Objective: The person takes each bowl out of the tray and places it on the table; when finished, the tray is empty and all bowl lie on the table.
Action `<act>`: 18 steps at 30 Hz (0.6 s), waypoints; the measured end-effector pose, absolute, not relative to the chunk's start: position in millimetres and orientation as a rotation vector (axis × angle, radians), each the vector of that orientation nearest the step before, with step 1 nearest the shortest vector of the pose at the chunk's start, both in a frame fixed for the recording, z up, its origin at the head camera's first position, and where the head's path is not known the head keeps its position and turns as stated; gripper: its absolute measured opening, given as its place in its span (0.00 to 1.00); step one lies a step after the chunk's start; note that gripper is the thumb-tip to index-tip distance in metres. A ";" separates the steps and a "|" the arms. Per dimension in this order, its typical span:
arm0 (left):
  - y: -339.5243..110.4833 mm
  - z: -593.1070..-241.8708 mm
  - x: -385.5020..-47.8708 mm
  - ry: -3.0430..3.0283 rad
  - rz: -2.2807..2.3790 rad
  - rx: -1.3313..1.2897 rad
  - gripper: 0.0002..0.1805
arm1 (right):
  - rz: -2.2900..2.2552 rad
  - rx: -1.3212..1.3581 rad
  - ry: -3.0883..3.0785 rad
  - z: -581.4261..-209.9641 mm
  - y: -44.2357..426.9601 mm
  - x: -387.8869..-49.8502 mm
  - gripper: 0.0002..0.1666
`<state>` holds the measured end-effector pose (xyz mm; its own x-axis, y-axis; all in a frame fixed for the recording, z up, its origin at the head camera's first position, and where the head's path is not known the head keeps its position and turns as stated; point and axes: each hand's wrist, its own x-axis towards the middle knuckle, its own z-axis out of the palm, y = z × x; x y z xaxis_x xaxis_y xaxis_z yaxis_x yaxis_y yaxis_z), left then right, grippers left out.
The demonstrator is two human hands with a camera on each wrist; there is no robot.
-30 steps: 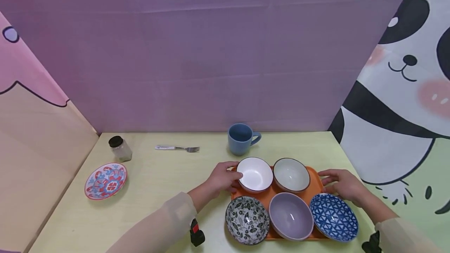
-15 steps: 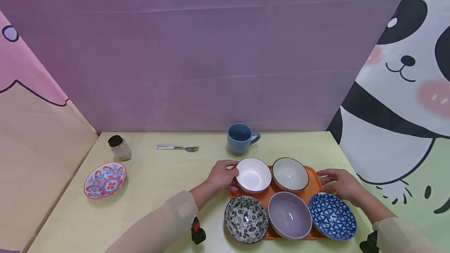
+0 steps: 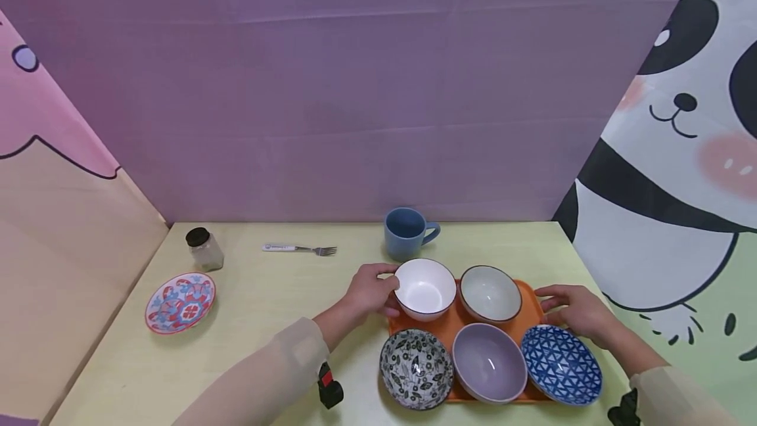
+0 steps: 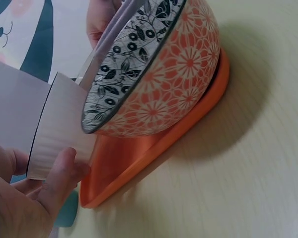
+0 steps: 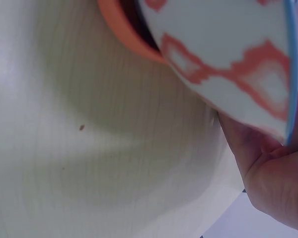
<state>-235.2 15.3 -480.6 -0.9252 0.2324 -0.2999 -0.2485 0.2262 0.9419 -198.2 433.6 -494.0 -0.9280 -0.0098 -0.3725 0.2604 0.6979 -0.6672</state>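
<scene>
My left grip [image 3: 371, 289] pinched the white bowl [image 3: 424, 286] at its near side, probably to keep it level, over the back left of the orange tray [image 3: 531, 311]; whether they touched, I couldn't tell. The bowl looked plain inside, with a thin dark rim. Farther right, my right grip [image 3: 576, 311] lay loosely extended at the tray's edge, perhaps steadying it.
</scene>
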 end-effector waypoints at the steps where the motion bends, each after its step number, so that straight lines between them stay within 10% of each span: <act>1: 13.5 -479.3 -234.9 2.123 1.753 -0.013 0.25 | -1.080 0.197 2.561 -493.9 433.7 -198.3 0.35; 18: -35.7 -473.1 -236.3 2.078 1.873 -0.013 0.25 | -1.058 0.167 2.576 -491.7 432.4 -197.4 0.35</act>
